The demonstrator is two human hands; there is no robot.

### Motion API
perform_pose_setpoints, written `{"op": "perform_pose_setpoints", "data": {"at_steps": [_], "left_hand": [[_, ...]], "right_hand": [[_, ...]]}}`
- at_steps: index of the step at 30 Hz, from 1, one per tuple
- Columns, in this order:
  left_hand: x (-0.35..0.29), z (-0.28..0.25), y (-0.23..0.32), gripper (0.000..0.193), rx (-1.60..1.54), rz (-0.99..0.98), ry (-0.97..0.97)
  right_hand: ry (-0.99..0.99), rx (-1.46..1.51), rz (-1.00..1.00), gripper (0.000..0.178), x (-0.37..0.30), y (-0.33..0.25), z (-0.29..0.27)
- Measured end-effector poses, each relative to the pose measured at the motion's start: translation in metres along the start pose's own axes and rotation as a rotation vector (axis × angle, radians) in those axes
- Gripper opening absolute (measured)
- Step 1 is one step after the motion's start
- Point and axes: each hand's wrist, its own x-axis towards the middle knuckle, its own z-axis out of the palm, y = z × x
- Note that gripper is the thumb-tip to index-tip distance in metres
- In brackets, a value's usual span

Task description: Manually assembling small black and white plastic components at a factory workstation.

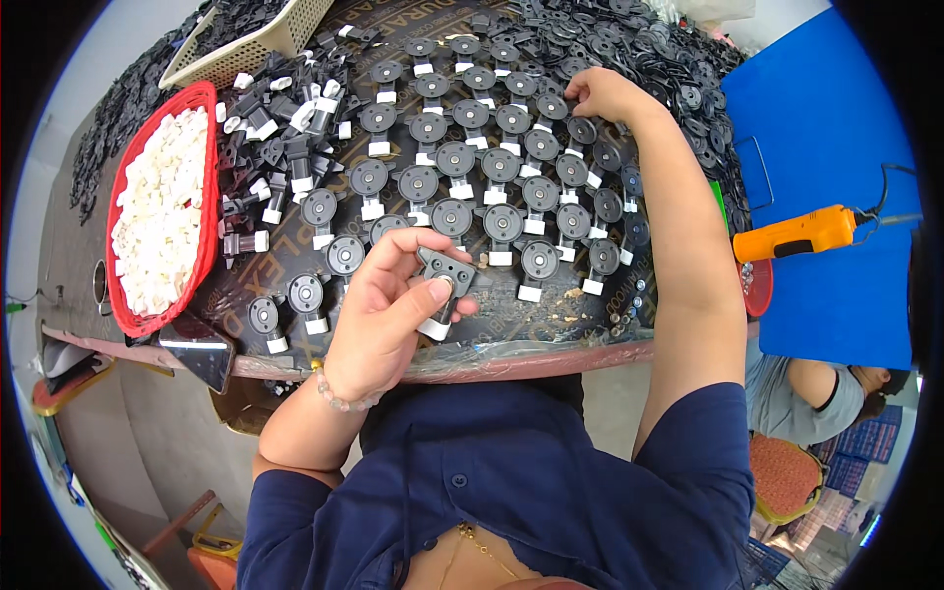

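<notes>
Over the table's near edge, my left hand is closed round a black plastic bracket with small holes and a white end piece; my thumb presses on its middle. My right arm stretches across to the far right. There my right hand has its fingers curled together beside the laid-out assemblies and the heap of loose black parts; what the fingertips hold, if anything, is hidden. Rows of black round-headed assemblies with white ends cover the table between and beyond my hands.
On the left stand a red basket of small white pieces and a pile of black-and-white parts. A beige crate lies behind, a phone near the front edge. An orange electric screwdriver and small red bowl are right.
</notes>
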Motion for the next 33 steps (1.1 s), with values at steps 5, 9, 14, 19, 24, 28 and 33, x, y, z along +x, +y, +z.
{"op": "perform_pose_setpoints", "data": {"at_steps": [5, 9, 14, 19, 24, 28, 33], "left_hand": [[0.004, 0.0, 0.0, 0.033, -0.056, -0.019, -0.016], [0.004, -0.002, 0.0, 0.033, -0.059, -0.014, -0.02], [0.004, -0.002, 0.001, 0.033, -0.059, -0.015, -0.018], [0.004, 0.002, 0.001, 0.034, -0.043, -0.016, -0.019], [0.004, 0.003, -0.002, 0.034, -0.047, -0.015, -0.028], [0.003, 0.0, -0.003, 0.033, -0.05, -0.006, -0.022], [0.004, 0.002, -0.002, 0.034, -0.032, -0.005, -0.007]], "right_hand": [[-0.032, -0.056, 0.073, 0.039, 0.0, -0.006, -0.005], [-0.024, -0.07, 0.101, 0.037, 0.001, -0.008, -0.008], [-0.032, -0.151, 0.077, 0.031, -0.001, -0.017, -0.008], [0.001, -0.159, 0.055, 0.033, -0.003, -0.02, -0.008], [-0.045, -0.136, 0.045, 0.037, 0.001, -0.008, -0.013], [-0.071, -0.196, -0.018, 0.04, 0.003, -0.002, -0.009], [-0.053, -0.19, -0.045, 0.04, -0.001, 0.003, -0.008]]}}
